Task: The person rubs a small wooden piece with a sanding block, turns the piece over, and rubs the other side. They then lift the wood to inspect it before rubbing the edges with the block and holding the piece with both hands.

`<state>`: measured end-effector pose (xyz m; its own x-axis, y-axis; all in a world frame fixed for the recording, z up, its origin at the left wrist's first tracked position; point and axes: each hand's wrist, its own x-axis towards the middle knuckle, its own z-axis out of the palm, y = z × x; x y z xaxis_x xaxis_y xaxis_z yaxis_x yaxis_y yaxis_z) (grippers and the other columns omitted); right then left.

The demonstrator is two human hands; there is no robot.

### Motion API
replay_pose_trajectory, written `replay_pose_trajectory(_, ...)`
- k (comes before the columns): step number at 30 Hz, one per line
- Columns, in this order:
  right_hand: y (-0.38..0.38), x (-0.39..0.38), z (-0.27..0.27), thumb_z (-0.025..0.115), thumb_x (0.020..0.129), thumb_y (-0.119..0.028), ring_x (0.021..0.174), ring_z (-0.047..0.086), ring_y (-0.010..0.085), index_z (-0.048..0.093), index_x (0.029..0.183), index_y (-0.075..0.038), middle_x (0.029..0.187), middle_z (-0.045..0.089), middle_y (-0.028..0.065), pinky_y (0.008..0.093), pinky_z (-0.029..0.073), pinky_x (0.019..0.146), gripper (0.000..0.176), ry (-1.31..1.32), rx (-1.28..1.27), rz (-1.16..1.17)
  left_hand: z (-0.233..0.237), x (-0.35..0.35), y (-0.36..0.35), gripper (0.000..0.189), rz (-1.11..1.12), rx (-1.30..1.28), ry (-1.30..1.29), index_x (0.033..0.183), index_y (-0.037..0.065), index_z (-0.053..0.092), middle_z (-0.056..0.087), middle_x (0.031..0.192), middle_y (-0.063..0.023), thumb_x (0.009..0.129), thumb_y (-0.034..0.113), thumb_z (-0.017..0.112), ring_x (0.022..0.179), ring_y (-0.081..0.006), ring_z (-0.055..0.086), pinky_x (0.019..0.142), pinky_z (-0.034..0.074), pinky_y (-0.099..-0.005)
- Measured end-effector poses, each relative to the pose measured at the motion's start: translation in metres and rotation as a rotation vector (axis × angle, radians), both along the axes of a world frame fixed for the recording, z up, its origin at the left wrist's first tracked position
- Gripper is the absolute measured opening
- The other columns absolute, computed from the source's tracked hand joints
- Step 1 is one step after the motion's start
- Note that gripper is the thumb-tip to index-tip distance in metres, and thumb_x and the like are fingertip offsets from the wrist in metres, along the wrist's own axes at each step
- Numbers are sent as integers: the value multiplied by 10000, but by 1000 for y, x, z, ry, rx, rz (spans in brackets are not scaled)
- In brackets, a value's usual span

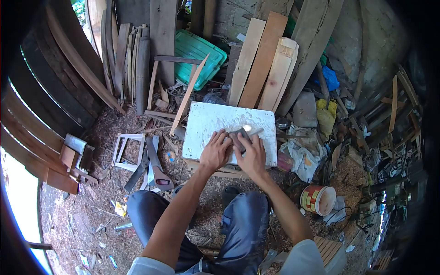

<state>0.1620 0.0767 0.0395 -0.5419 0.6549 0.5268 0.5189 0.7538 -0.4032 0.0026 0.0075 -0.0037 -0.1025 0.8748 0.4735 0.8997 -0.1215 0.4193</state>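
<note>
A white, scuffed board (220,117) lies flat like a low bench top in front of my knees. On its right half, my left hand (217,149) presses its bent fingers against the left side of a small dark grey block (239,136). My right hand (251,153) holds the same block from the right, its fingers over and beside it. A thin grey strip (257,132) shows just past my right fingertips. What lies under the block is hidden.
Planks (263,59) lean behind the board, beside a green plastic lid (195,52). Saws (158,169) and a small white wooden frame (128,149) lie at the left. A paint bucket (317,200) and a crumpled white bag (308,158) are at the right.
</note>
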Motion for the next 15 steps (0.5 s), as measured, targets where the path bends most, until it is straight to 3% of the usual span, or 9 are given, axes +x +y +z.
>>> replay_pose_trajectory(2, 5, 3, 5, 736, 824, -242, 1011, 582, 333, 696, 1169, -138, 1084, 577, 151, 474, 463, 834, 362, -62, -56, 3, -1, 0, -3, 234, -7, -4, -42, 1138, 50, 564, 563, 1277, -159, 969, 208, 535, 1328, -367, 469, 1147, 342, -489)
replay_pose_trajectory(3, 20, 4, -1, 739, 822, -254, 991, 574, 330, 697, 1162, -133, 1067, 573, 134, 474, 460, 825, 364, -67, 49, -132, -1, 0, -4, 234, -10, -11, -38, 1138, 50, 564, 563, 1277, -159, 969, 208, 535, 1328, -367, 469, 1147, 342, -489)
replay_pose_trajectory(5, 38, 5, 0, 740, 816, -252, 966, 564, 348, 696, 1157, -121, 1034, 560, 146, 479, 461, 824, 369, -66, 7, -307, 1, 0, -4, 230, -5, -9, -38, 1137, 52, 565, 565, 1273, -156, 964, 202, 539, 1327, -366, 470, 1147, 344, -485)
replay_pose_trajectory(7, 29, -4, -6, 728, 830, -245, 954, 555, 388, 696, 1155, -109, 1014, 540, 195, 476, 469, 818, 353, -10, 46, -273, 1, 1, -4, 232, -1, -7, -41, 1142, 55, 567, 567, 1270, -153, 961, 198, 543, 1326, -364, 471, 1146, 348, -482)
replay_pose_trajectory(9, 2, -5, -3, 746, 825, -251, 944, 564, 377, 701, 1171, -111, 1015, 557, 175, 466, 459, 797, 376, 45, -33, 14, 1, 1, -3, 233, -7, 10, -2, 1146, 57, 568, 570, 1266, -151, 962, 198, 543, 1324, -364, 472, 1142, 354, -481)
replay_pose_trajectory(10, -7, -2, 1, 732, 841, -260, 966, 572, 376, 699, 1184, -116, 1043, 567, 178, 468, 456, 823, 373, -64, 50, 50, 2, -1, -1, 233, -9, 9, 4, 1146, 57, 568, 570, 1266, -151, 962, 198, 543, 1324, -364, 472, 1142, 354, -481)
replay_pose_trajectory(15, 34, 12, -2, 702, 862, -240, 976, 561, 370, 691, 1177, -130, 1041, 557, 158, 494, 455, 804, 334, -58, 42, -222, -2, 2, -3, 247, 11, -2, -38, 1154, 51, 565, 570, 1269, -145, 960, 205, 549, 1325, -363, 472, 1140, 358, -475)
